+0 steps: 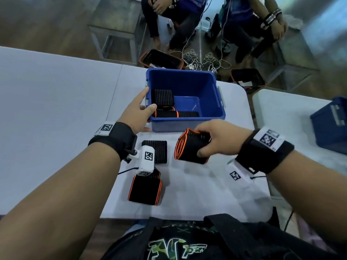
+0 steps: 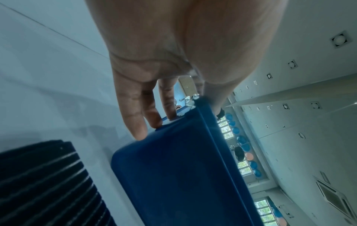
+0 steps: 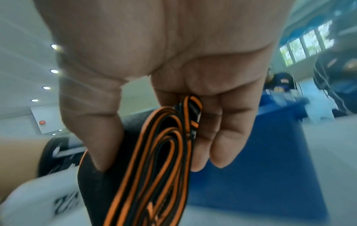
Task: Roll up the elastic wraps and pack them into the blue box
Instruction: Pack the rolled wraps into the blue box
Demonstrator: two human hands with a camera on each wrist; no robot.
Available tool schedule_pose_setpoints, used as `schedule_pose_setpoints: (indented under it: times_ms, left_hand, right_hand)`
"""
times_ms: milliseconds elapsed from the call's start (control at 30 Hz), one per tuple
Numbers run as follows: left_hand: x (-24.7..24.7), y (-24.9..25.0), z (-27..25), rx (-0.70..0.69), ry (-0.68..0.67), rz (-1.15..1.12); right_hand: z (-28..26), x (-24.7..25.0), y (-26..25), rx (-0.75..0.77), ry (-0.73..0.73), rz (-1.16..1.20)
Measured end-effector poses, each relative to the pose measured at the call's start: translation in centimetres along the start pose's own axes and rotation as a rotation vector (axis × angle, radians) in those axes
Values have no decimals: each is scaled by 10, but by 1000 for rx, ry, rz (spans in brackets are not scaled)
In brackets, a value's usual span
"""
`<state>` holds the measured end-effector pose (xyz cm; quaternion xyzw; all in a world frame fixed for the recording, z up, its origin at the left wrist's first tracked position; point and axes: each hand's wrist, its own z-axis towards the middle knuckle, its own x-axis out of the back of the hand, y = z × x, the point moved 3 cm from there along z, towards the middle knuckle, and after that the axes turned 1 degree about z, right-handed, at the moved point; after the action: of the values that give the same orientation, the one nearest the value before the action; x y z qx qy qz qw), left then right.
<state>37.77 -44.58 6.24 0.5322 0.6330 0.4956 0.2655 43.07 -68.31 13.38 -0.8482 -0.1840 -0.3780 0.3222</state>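
Note:
The blue box [image 1: 210, 109] stands open mid-table with three rolled black wraps in it: a ribbed one [image 1: 162, 97] and two along the near wall [image 1: 167, 113]. My left hand [image 1: 147, 100] holds the box's near-left corner, thumb over the rim and fingers along the outer wall [image 2: 183, 175]. My right hand [image 1: 201, 141] grips a rolled black wrap with orange edges [image 1: 187, 147] just in front of the box, above the table. In the right wrist view the thumb and fingers squeeze that roll [image 3: 150, 168]. A ribbed black wrap [image 1: 159, 151] and an orange-edged roll [image 1: 145, 188] lie on the table.
A second blue box [image 1: 330, 122] sits on the neighbouring table at right. Beyond the far edge are two seated people, black bins [image 1: 161, 59] and tangled cables on the floor. The white table [image 1: 56, 109] stretches away to the left.

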Motion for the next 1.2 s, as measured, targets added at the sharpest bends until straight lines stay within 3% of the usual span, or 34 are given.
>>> schedule_pose_setpoints:
  times_ms: [133,300,633,800,1000,1200]
  left_hand:
    - [0,-1,-1,-11,16,2]
    - [0,2,-4,12,10,-2]
    - [-1,1,-4,7,10,-31]
    - [-1,-1,-3,13,2,-40]
    - [0,-2,0,1,-5,-50]
    - [0,-6,3,-13,-6,-60]
  right_hand:
    - [19,71,-6,-3,181,-120]
    - [74,107,4,-76,239,-220]
    - [190,102,40,-367,-15,-482]
    - [267,82,85,-398,-89,-511]
    - [250,77,51,-420,-156,-586]
    - [254,81,45,-391,-15,-467]
